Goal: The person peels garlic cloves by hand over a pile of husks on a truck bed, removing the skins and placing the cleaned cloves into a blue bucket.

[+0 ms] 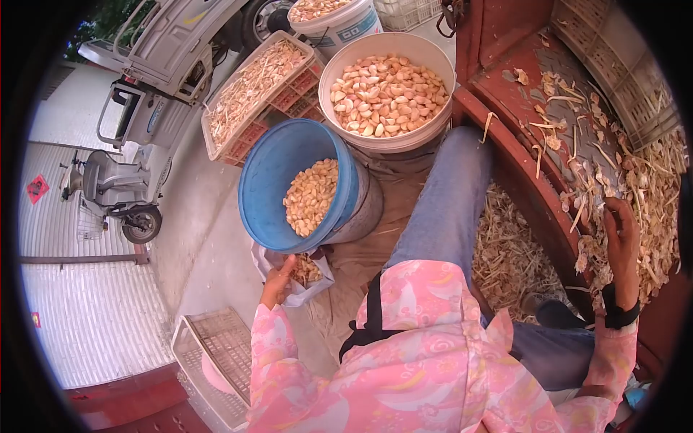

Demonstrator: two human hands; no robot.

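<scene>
My left hand is at the rim of a white bag with brown scraps in it, just below the blue bucket. Its fingers are pressed together, and what they hold, if anything, is too small to name. Peeled-looking garlic cloves lie inside the tilted blue bucket. Over the red metal surface strewn with dry husks, at the right, my right hand is raised with its fingers bent close together. A tiny pale bit shows at its fingertips, too small to make out.
A white bucket of cloves stands beyond my knee, beside a crate of stalks. Dry stalks lie between my legs. An empty-looking crate sits lower left. A scooter and a vehicle stand farther off.
</scene>
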